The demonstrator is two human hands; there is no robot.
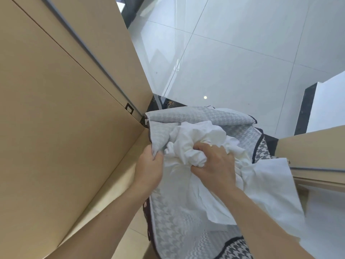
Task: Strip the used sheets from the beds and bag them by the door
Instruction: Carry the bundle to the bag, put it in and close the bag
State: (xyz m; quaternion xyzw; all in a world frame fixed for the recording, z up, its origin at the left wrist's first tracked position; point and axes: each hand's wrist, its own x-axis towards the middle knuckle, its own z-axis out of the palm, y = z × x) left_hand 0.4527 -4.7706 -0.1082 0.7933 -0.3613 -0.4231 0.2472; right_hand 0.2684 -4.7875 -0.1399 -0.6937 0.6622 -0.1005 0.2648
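Two bare hands work at a houndstooth bag (188, 223) standing open on the floor beside a tan door (56, 109). Left hand (149, 169) has its fingers (157, 157) curled tight over the near-left edge of the bag's mouth, pinching the grey patterned fabric and holding that rim up. Right hand (214, 161) has its fingers (200, 146) closed into a fist around a bunched wad of white sheet (194, 139), which sits in the bag's opening, just ahead of the knuckles. More of the same white cloth spills out behind the right wrist, draping over the bag's right side and down toward the near right corner of the view. Beyond both sets of fingers the far rim of the bag folds over, and past it lies glossy pale floor tile (233, 62). Left of the left fingers the door panel rises, its metal edge strip (89, 53) running down to a corner that touches the bag's far-left rim.
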